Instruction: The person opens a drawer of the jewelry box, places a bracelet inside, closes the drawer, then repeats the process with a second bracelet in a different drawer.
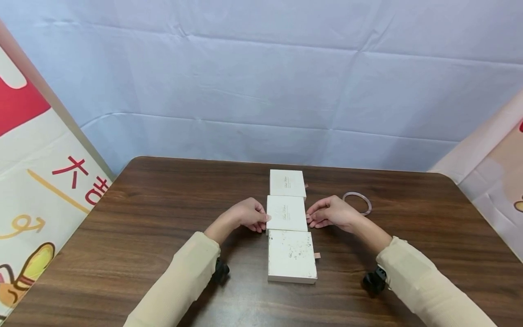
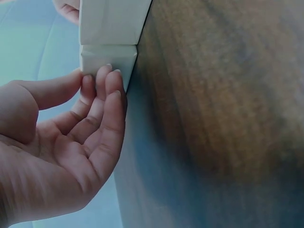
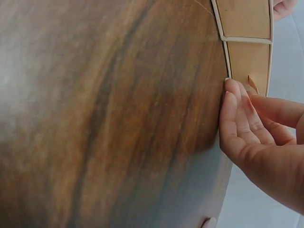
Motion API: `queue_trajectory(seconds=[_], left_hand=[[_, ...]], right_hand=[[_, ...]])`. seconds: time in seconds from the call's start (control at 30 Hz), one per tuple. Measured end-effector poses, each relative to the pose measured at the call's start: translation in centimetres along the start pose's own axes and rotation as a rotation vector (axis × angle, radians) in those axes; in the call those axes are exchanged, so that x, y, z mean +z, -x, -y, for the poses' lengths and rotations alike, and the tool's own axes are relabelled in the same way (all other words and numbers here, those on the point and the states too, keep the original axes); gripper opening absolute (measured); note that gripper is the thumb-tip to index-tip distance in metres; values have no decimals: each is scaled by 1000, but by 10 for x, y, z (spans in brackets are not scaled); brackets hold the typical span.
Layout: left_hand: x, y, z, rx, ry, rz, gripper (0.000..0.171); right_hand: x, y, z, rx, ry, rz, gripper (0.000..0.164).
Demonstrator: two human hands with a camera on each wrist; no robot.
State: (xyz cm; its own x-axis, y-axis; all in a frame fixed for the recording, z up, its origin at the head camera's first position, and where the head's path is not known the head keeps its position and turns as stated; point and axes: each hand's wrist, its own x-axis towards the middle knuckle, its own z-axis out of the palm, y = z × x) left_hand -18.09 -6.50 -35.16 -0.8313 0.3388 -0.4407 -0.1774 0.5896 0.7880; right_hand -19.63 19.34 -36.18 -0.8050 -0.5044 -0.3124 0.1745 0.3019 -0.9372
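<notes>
Gripping middle box (image 1: 287,213) with left fingers (image 2: 111,118), tab (image 3: 253,84) with right fingers (image 3: 230,116); between abutting boxes (image 1: 287,182) (image 1: 292,259), near bangle (image 1: 369,204); wooden table (image 1: 155,227), cloth (image 1: 245,91) behind.

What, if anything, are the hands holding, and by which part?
The middle white box: the left hand holds its left edge; the right hand pinches the ribbon tab on its right side.
</notes>
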Motion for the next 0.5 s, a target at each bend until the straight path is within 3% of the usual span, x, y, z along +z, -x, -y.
queue_trajectory(seconds=[0.3, 0.5], left_hand=[[-8, 3, -6, 12, -130, 55, 25], [-17, -1, -6, 0, -106, 79, 24]], right_hand=[[3, 0, 0, 2, -18, -9, 22], [3, 0, -1, 8, -23, -7, 23]])
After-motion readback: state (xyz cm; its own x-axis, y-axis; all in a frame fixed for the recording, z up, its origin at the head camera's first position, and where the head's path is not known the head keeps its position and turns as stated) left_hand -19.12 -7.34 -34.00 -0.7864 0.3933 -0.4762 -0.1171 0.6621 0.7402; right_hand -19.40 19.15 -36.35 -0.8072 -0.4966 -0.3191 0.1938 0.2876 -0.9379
